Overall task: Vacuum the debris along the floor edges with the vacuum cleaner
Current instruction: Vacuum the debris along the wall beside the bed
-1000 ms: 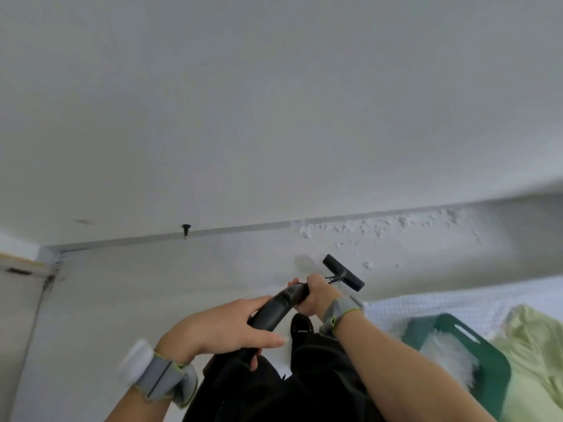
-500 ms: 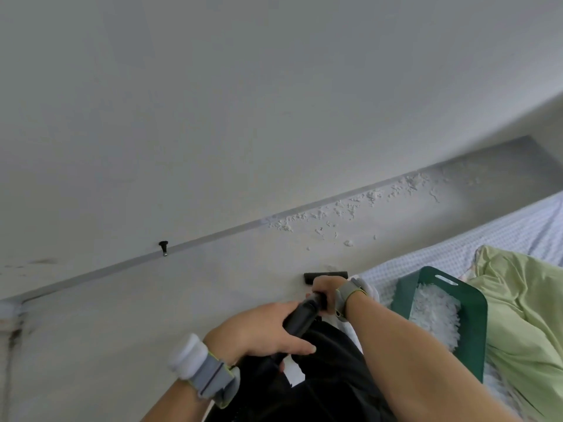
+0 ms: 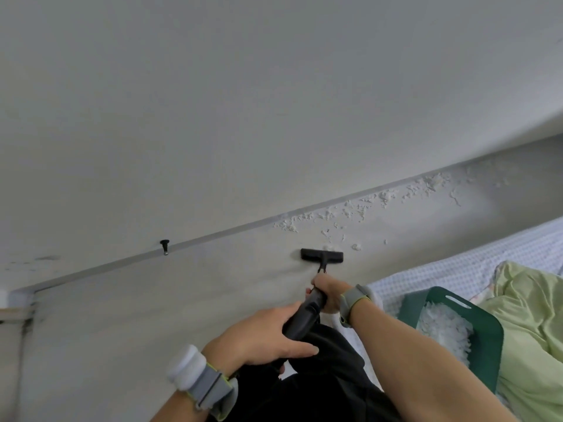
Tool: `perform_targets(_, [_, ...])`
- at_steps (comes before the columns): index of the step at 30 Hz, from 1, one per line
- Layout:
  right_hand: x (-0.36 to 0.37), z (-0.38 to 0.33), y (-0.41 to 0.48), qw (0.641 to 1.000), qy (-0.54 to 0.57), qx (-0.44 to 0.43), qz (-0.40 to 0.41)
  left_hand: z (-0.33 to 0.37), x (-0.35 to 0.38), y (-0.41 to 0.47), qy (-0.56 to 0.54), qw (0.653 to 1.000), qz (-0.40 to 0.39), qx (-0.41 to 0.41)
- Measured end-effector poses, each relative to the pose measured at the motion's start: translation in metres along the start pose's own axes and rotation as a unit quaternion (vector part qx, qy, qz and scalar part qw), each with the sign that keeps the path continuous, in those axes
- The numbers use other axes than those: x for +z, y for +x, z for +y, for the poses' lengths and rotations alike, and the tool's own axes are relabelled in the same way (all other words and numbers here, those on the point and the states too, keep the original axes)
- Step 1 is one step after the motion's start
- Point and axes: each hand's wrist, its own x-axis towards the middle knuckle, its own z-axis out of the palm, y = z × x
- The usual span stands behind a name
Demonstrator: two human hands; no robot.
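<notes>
Head camera looks down on a black nozzle (image 3: pixel 322 255) lying flat on the pale grey floor (image 3: pixel 146 318), its long side roughly in line with the grey skirting strip (image 3: pixel 213 236) that runs beyond it where the floor meets the white wall (image 3: pixel 274 102). From the middle of the nozzle the dark wand of the vacuum cleaner (image 3: pixel 301 319) slopes back toward the person. The right hand (image 3: pixel 327 292) is the nearer of the two to the nozzle, fingers curled tightly round the thin part of the wand; the left hand (image 3: pixel 262 336) sits farther back from the nozzle, fingers wrapped over the thicker section with the thumb lying along its underside. Both wrists carry grey bands. White shredded debris (image 3: pixel 359 210) lies scattered beyond and to the right of the nozzle, thickest against the strip, and one small clump (image 3: pixel 330 247) sits just at the nozzle's far edge. To the left of the nozzle, a small black peg (image 3: pixel 164 246) stands at the strip. To the right of the nozzle and nearer the person, a checked white-and-blue cloth (image 3: pixel 457 263) covers the floor, with a green tray (image 3: pixel 487 333) of white shreds (image 3: pixel 441 328) and a pale green fabric (image 3: pixel 533 315) on it. Black clothing (image 3: pixel 320 379) fills the space behind the nozzle, below the hands.
</notes>
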Motion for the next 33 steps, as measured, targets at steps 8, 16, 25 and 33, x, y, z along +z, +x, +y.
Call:
perform_targets(8, [0.035,-0.070,0.009,0.990,-0.133,-0.020,-0.030,0.004,-0.025,0.013,-0.083,0.991,0.099,-0.043])
perform_targets(16, [0.055,-0.090,0.006,0.987,-0.158,-0.015,-0.041,0.006,-0.026,0.016,-0.137,0.983,0.124,-0.016])
perform_targets(25, [0.091,-0.036,-0.031,0.993,-0.116,0.002,-0.036,-0.045,-0.033,-0.047,-0.137,0.985,0.104,0.014])
perform_targets(33, [0.148,-0.001,-0.035,0.997,-0.052,0.008,-0.057,-0.076,-0.042,-0.092,-0.111,0.986,0.123,0.004])
